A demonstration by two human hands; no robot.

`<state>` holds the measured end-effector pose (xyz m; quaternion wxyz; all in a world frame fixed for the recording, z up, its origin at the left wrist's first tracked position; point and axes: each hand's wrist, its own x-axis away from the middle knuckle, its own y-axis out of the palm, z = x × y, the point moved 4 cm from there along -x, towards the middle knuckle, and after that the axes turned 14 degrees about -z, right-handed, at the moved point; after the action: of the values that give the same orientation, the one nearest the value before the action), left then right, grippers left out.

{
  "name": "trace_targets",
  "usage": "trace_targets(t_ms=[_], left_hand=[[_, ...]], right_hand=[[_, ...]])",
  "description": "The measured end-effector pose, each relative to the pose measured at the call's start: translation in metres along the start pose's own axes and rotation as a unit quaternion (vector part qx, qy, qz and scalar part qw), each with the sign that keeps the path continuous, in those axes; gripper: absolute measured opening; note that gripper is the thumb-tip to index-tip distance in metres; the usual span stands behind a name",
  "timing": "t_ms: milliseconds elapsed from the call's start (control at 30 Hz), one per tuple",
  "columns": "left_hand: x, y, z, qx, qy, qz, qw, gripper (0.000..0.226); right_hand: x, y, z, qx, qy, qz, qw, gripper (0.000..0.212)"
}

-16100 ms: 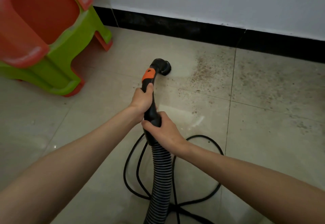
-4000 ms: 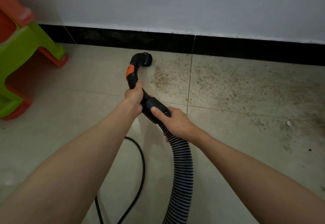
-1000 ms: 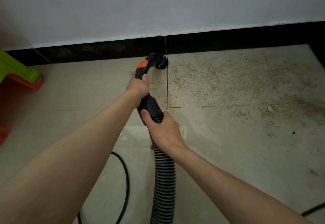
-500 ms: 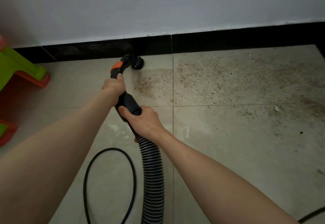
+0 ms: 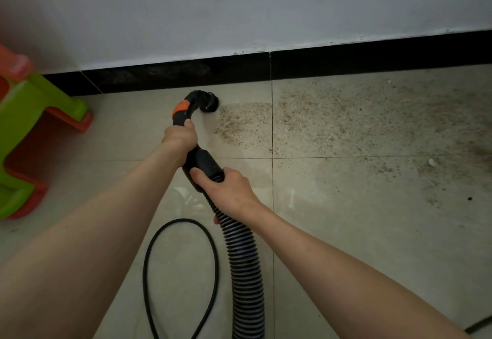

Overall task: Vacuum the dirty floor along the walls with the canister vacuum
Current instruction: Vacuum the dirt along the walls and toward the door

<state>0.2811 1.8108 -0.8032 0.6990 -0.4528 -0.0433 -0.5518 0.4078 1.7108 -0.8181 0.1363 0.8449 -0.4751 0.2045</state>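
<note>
Nozzle [image 5: 209, 101] shifted left; two hands

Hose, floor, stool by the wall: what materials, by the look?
Hose: likely flexible plastic, matte black, ribbed and bent in a curve. Floor: probably glazed ceramic tile, beige, with grout lines and a faint sheen. Stool: seemingly moulded plastic, glossy green and orange, with rounded edges.

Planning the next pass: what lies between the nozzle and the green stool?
Bare floor tile, already free of grit, lies between nozzle and stool in the head view.
</note>
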Motion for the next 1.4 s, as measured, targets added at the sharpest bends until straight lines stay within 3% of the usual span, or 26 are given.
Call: trace_targets(t_ms=[1000, 1400], left_hand=[[0.044, 0.078, 0.050, -0.086, 0.057, -0.077, 0.992, 0.052], [0.029, 0.048, 0.043, -0.120, 0.058, -0.034, 0.991, 0.053]], right_hand=[[0.065, -0.049, 0.013, -0.077, 0.005, 0.085, 0.993, 0.041], [0.040, -0.032, -0.001, -0.052, 0.011, 0.037, 0.998, 0.046]])
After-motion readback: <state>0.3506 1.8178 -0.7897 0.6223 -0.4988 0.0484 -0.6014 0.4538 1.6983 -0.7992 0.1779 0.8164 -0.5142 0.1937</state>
